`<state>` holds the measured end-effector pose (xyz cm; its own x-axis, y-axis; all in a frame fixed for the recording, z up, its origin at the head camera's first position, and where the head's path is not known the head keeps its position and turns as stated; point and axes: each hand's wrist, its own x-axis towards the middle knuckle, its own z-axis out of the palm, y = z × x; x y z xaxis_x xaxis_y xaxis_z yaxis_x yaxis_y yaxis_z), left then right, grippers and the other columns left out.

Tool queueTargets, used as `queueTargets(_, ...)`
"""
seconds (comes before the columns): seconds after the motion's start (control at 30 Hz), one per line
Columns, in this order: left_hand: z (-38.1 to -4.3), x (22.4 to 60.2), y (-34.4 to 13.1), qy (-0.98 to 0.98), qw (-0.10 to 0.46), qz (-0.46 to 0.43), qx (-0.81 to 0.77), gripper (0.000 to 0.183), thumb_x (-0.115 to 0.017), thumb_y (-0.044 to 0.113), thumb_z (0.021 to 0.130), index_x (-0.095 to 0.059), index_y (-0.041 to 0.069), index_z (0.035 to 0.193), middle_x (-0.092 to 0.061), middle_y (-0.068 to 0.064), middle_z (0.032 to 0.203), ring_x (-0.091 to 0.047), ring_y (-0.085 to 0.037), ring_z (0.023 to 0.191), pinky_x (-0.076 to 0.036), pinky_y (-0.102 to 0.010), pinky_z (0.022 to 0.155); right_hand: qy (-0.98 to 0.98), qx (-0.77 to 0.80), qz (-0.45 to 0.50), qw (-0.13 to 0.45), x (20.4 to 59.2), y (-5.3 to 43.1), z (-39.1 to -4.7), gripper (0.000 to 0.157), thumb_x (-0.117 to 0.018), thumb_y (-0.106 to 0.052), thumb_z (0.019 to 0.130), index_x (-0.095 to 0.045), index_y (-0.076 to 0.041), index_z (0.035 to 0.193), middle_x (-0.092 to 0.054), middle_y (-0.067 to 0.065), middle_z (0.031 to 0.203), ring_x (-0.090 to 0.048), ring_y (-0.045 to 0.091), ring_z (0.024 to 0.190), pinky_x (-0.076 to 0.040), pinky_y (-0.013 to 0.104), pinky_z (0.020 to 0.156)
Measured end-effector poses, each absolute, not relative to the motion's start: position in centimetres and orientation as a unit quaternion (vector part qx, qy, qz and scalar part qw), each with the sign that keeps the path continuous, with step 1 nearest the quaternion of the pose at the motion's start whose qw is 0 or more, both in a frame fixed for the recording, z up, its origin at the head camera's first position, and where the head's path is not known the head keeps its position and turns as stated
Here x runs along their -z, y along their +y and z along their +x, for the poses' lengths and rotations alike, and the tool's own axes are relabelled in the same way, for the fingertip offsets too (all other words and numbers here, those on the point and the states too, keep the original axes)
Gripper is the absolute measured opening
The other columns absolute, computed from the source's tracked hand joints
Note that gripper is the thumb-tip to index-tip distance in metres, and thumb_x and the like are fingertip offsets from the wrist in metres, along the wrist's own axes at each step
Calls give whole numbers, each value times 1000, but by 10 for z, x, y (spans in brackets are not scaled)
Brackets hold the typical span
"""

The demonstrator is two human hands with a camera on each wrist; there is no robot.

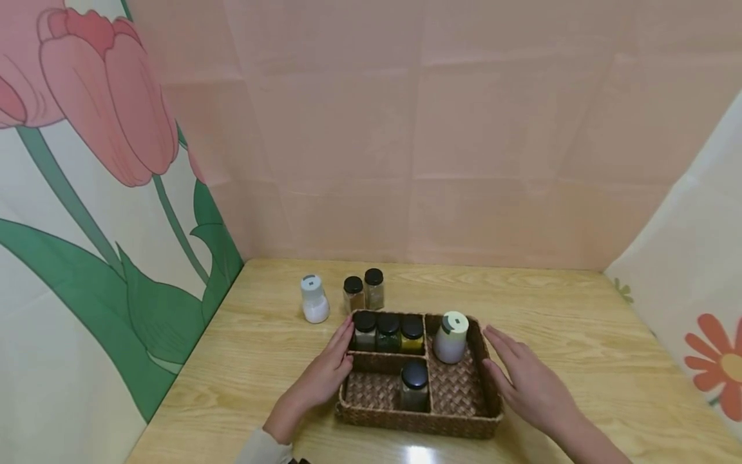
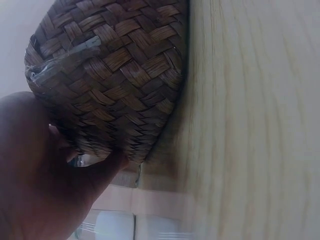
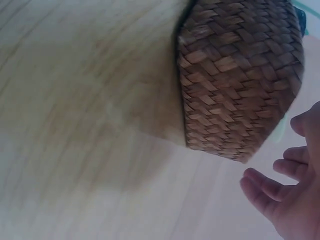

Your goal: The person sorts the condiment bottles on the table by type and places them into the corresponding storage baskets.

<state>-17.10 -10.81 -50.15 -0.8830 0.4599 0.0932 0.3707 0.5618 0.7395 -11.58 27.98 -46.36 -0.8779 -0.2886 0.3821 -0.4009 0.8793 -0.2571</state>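
A brown woven basket [image 1: 420, 422] with compartments sits on the table. My left hand [image 1: 323, 374] touches its left side, fingers mostly straight along the wall; the left wrist view shows the fingers [image 2: 102, 172] against the outer weave. Beside the right wall is my right hand [image 1: 533, 386], fingers extended; a gap shows between it and the basket [image 3: 235, 85] in the right wrist view. Three black-lidded spice jars [image 1: 388, 334] fill the back left compartment. Another spice jar [image 1: 414, 386] stands in the front left one, and a pale-capped shaker bottle [image 1: 451, 338] in the right one.
Behind the basket, two black-lidded spice jars [image 1: 374, 290] stand side by side. A shaker bottle [image 1: 315, 299] with white contents is to their left. The wooden table [image 1: 551, 309] meets a pink cloth backdrop [image 1: 464, 161], with floral cloth at both sides.
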Motion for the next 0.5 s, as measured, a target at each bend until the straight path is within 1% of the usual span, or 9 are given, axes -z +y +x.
queueTargets(0.1, -171, 503, -108, 881, 49, 240, -405, 64, -41, 17, 107, -11, 10, 163, 1, 3, 171, -10, -23, 156, -22, -51, 122, -960, -169, 175, 140, 470, 280, -118, 56, -57, -26, 104, -42, -1, 153, -46, 21, 153, -52, 47, 127, -45, 65, 100)
queueTargets(0.23, -172, 504, -108, 881, 53, 237, -405, 65, -41, 16, 107, -10, 11, 163, 0, 1, 171, -9, -21, 155, -22, -49, 123, -962, -174, 172, 118, 476, 280, -119, 57, -51, -28, 107, -38, -1, 155, -39, 22, 157, -48, 50, 131, -42, 66, 103)
queueTargets(0.33, -172, 504, -108, 882, 59, 235, -405, 65, -41, 16, 107, -10, 12, 164, 0, 1, 172, -8, -19, 155, -21, -47, 123, -964, -175, 170, 107, 478, 280, -119, 58, -50, -29, 107, -36, -1, 156, -36, 23, 158, -47, 50, 132, -42, 66, 103)
queueTargets(0.43, -172, 503, -108, 881, 59, 236, -405, 65, -41, 16, 106, -10, 12, 164, 0, 0, 172, -9, -20, 155, -21, -49, 123, -962, -182, 175, 100, 480, 280, -119, 58, -49, -29, 108, -34, -1, 157, -34, 23, 160, -46, 50, 133, -42, 67, 103)
queueTargets(0.5, -173, 502, -108, 881, 59, 234, -406, 65, -41, 16, 106, -10, 12, 164, 1, 2, 171, -9, -21, 156, -22, -49, 123, -962, -187, 176, 96, 480, 279, -120, 58, -49, -29, 108, -33, -3, 158, -32, 21, 162, -44, 49, 135, -40, 66, 105)
